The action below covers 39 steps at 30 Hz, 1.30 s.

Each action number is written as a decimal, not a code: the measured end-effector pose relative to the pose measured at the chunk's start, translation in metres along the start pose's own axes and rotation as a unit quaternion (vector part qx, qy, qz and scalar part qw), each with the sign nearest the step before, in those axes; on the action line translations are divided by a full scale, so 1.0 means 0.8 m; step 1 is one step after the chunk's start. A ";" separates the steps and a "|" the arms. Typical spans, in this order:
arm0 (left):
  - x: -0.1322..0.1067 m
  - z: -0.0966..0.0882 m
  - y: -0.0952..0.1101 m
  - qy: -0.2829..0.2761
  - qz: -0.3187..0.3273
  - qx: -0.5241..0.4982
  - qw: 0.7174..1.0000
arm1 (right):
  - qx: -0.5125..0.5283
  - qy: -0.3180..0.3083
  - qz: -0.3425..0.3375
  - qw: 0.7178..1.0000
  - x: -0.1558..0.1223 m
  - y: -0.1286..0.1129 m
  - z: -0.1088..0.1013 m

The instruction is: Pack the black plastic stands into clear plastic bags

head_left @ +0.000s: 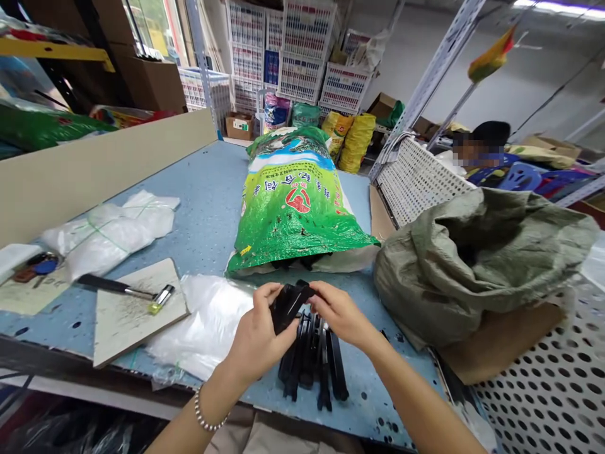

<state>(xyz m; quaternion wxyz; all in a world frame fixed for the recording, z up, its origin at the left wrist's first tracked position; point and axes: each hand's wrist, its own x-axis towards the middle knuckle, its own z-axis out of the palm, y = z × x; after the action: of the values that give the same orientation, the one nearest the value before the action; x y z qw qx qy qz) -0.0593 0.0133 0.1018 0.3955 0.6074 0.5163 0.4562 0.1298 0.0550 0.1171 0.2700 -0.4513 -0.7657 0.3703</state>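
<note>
Black part (287,307): being held above the table (198,202), just short of the green sack (302,211); possibly slipping through a loosening fingertip hold.
Loose parts (307,366): lying bunched below; probably scattering under a dropped piece or a low-sweeping wrist.
Left hand (265,334): curling partly closed around the Black part, thumb pressing along the lower side, forearm rising from lower left.
Right hand (341,312): pinching the upper end, fingers bending, forearm slanting in from lower right.
</note>
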 end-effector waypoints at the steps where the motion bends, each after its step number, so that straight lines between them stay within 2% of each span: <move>1: -0.001 -0.001 -0.001 -0.004 0.001 -0.004 1.000 | 0.087 -0.022 0.042 0.995 -0.001 0.000 -0.001; 3: -0.003 -0.001 -0.003 -0.019 0.015 -0.015 1.000 | 0.259 -0.089 0.126 0.954 -0.003 0.004 0.000; 5: -0.005 0.000 -0.005 -0.036 0.040 -0.037 0.998 | 0.403 -0.172 0.186 0.880 -0.005 0.011 0.006; 7: -0.007 0.003 -0.009 -0.055 0.076 -0.055 0.994 | 0.526 -0.251 0.206 0.786 -0.008 0.020 0.016; 9: -0.009 0.004 -0.012 -0.073 0.113 -0.062 0.989 | 0.616 -0.305 0.199 0.699 -0.013 0.026 0.026; 10: -0.009 0.004 -0.014 -0.077 0.124 -0.060 0.987 | 0.644 -0.318 0.192 0.669 -0.015 0.027 0.030; 11: -0.009 0.004 -0.015 -0.080 0.128 -0.054 0.987 | 0.660 -0.318 0.189 0.654 -0.018 0.027 0.033; 12: -0.009 0.003 -0.016 -0.082 0.122 -0.042 0.988 | 0.664 -0.310 0.189 0.654 -0.020 0.025 0.036; 13: -0.009 0.002 -0.017 -0.085 0.110 -0.025 0.990 | 0.656 -0.292 0.190 0.670 -0.022 0.021 0.037; 14: -0.008 0.000 -0.018 -0.091 0.094 -0.005 0.991 | 0.635 -0.262 0.187 0.703 -0.024 0.017 0.038; 15: -0.007 -0.002 -0.018 -0.096 0.078 0.013 0.992 | 0.596 -0.224 0.179 0.750 -0.026 0.013 0.037; 16: -0.006 -0.003 -0.018 -0.102 0.066 0.025 0.992 | 0.529 -0.180 0.167 0.812 -0.028 0.008 0.036; 17: -0.004 -0.005 -0.019 -0.106 0.055 0.032 0.992 | 0.442 -0.134 0.151 0.874 -0.030 0.003 0.034; 18: -0.003 -0.007 -0.019 -0.108 0.045 0.035 0.992 | 0.351 -0.088 0.134 0.922 -0.031 -0.001 0.032; 19: -0.002 -0.008 -0.019 -0.111 0.036 0.036 0.993 | 0.262 -0.049 0.118 0.957 -0.033 -0.005 0.029; 21: -0.002 -0.009 -0.020 -0.117 0.021 0.039 0.992 | 0.117 0.012 0.084 0.989 -0.036 -0.010 0.024; 23: -0.003 -0.009 -0.022 -0.117 0.018 0.036 0.992 | 0.079 0.036 0.063 0.994 -0.038 -0.009 0.025; 24: -0.004 -0.009 -0.023 -0.112 0.022 0.030 0.993 | 0.103 0.018 0.068 0.992 -0.037 -0.007 0.028; 25: -0.005 -0.008 -0.024 -0.106 0.028 0.024 0.994 | 0.161 -0.026 0.088 0.983 -0.037 -0.004 0.032; 26: -0.006 -0.008 -0.025 -0.100 0.035 0.019 0.994 | 0.248 -0.084 0.119 0.958 -0.036 0.000 0.037; 28: -0.007 -0.007 -0.027 -0.092 0.050 0.016 0.994 | 0.410 -0.195 0.176 0.873 -0.034 0.006 0.047; 29: -0.008 -0.007 -0.028 -0.089 0.056 0.017 0.994 | 0.460 -0.227 0.188 0.838 -0.034 0.008 0.051; 30: -0.007 -0.008 -0.029 -0.086 0.061 0.019 0.994 | 0.481 -0.234 0.188 0.824 -0.034 0.008 0.053; 31: -0.007 -0.009 -0.030 -0.084 0.063 0.020 0.994 | 0.470 -0.216 0.177 0.837 -0.034 0.007 0.054; 34: -0.007 -0.011 -0.032 -0.090 0.062 0.017 0.994 | 0.322 -0.089 0.122 0.935 -0.038 -0.001 0.047; 35: -0.007 -0.012 -0.033 -0.092 0.061 0.017 0.994 | 0.264 -0.039 0.102 0.958 -0.039 -0.002 0.044; 37: -0.007 -0.012 -0.035 -0.093 0.059 0.020 0.994 | 0.206 0.015 0.077 0.975 -0.040 -0.002 0.043; 39: -0.006 -0.010 -0.036 -0.094 0.059 0.022 0.994 | 0.258 -0.022 0.100 0.961 -0.038 0.005 0.047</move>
<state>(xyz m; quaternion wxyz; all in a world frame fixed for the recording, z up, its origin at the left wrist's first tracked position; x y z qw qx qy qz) -0.0749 0.0128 0.0761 0.4013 0.6858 0.4498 0.4078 0.1171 0.0170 0.0897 0.3214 -0.4326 -0.6010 0.5902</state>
